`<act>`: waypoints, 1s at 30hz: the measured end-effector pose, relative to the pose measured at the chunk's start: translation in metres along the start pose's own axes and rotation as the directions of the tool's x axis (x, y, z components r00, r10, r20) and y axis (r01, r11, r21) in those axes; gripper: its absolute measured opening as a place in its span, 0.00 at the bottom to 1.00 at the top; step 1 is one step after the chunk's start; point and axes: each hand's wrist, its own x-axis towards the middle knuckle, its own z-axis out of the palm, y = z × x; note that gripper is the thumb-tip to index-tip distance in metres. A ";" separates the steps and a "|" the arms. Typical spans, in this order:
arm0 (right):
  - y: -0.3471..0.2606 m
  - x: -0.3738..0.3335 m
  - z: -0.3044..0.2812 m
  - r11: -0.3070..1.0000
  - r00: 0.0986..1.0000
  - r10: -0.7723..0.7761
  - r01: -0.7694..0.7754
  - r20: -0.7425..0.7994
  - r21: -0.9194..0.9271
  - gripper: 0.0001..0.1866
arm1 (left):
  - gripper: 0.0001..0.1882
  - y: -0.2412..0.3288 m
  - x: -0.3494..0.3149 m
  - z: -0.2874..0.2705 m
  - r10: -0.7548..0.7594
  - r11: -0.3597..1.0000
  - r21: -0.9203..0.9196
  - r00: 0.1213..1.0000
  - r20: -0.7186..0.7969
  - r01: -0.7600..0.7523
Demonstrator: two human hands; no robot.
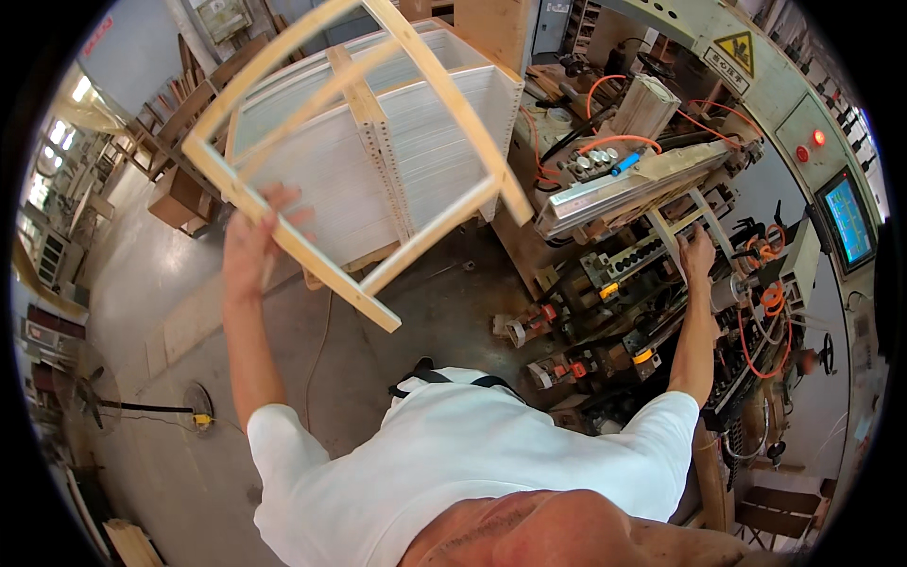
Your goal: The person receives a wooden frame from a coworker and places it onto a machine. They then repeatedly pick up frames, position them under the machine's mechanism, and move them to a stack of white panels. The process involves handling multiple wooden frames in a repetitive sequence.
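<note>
At the upper left I hold up a pale wooden frame (433, 253), tilted, with rail ends that jut past its corners. My left hand (253, 248) is closed round its lower left rail; the fingers are slightly blurred. Over at the machine (614, 255), a second pale wooden frame (710, 215) sits partly inside the fixture below a long metal beam (633, 184). My right hand (697, 253) is closed on the near part of that frame, and its fingertips are partly hidden.
Behind the raised frame stands a large stack of white-edged wooden frames (321, 180). Orange hoses (619, 142) and clamps (557, 369) crowd the machine, with a lit screen (847, 219) at far right. A fan (94, 397) and a floor cable (321, 350) lie left.
</note>
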 end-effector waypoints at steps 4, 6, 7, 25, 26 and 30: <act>-0.061 -0.039 -0.010 0.905 0.977 0.167 -0.099 -0.133 0.414 0.20 | 0.28 0.018 0.133 -0.035 0.055 0.987 -0.154 0.992 0.110 -0.037; -0.086 -0.065 0.002 0.826 0.974 0.143 -0.021 -0.173 0.563 0.17 | 0.26 0.013 0.209 -0.053 0.041 0.973 -0.232 0.979 0.199 0.006; -0.099 -0.079 0.005 0.789 0.977 0.151 -0.027 -0.151 0.614 0.16 | 0.25 0.009 0.245 -0.054 0.017 0.963 -0.267 0.975 0.223 0.044; -0.164 -0.372 0.015 0.531 0.693 0.720 -0.578 0.030 0.619 0.13 | 0.28 -0.036 0.314 0.115 -0.208 0.117 0.819 0.793 0.573 -0.561; -0.166 -0.374 0.014 0.539 0.697 0.717 -0.568 0.015 0.622 0.13 | 0.27 -0.050 0.316 0.118 -0.130 0.053 0.801 0.791 0.598 -0.596; -0.163 -0.385 0.017 0.610 0.736 0.676 -0.528 -0.040 0.591 0.13 | 0.29 -0.068 0.350 0.115 -0.217 0.141 0.791 0.761 0.611 -0.595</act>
